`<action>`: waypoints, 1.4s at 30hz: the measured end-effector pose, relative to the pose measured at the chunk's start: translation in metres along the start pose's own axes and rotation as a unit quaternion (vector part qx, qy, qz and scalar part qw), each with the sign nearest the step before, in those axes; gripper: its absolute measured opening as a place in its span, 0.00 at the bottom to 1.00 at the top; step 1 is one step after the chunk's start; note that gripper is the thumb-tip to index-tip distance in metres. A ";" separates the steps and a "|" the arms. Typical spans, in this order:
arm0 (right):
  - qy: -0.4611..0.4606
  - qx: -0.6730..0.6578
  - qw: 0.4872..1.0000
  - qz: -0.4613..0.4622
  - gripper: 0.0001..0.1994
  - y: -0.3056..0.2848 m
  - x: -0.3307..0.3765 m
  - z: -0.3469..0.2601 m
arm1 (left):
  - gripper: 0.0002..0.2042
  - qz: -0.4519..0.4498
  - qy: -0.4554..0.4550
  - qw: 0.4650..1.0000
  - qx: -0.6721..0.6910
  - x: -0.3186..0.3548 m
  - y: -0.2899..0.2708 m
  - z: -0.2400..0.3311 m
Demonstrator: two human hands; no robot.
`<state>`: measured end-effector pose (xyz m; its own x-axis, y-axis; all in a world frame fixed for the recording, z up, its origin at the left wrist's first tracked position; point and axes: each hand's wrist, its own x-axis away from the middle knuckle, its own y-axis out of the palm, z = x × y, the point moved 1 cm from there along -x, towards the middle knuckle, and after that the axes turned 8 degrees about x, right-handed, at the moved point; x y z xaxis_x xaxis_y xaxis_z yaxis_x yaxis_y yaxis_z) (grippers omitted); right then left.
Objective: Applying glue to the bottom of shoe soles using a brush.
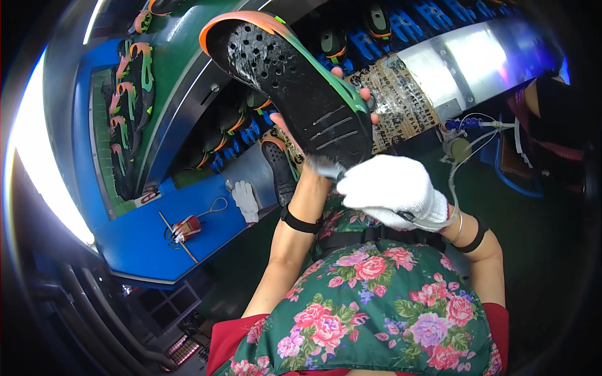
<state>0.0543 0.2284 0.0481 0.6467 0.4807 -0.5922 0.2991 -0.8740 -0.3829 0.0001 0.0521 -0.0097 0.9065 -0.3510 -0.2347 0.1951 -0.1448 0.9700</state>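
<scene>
Shoe (307, 94) sat within the left fingers (365, 94), curled round its edges; by its lower end, gloved right fingers (355, 191) pinched what seemed a brush (327, 168).

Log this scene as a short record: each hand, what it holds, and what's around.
Left hand: bare, holding a black shoe sole with an orange-and-green rim
Right hand: white-gloved, gripping a brush
Brush: bristles at the sole's lower end; contact unclear
Table: blue, a loose white glove at its right edge
Far left: a row of similar soles
</scene>
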 end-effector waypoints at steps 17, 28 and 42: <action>0.085 -0.062 0.994 -0.011 0.08 -0.013 -0.008 0.009 | 0.59 0.068 -0.134 0.984 -0.093 0.010 0.004 0.021; 0.073 -0.091 0.991 -0.057 0.11 -0.017 -0.004 0.005 | 0.54 0.245 -0.154 0.950 -0.118 0.027 -0.023 0.055; 0.246 -0.320 0.914 -0.050 0.07 -0.001 0.000 0.009 | 0.50 0.208 -0.161 0.960 -0.092 0.024 -0.002 0.045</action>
<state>0.0474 0.2300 0.0423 0.7839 0.6077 -0.1273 0.6208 -0.7657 0.1683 0.0047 0.0027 -0.0196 0.7630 -0.6156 0.1973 -0.0695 0.2253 0.9718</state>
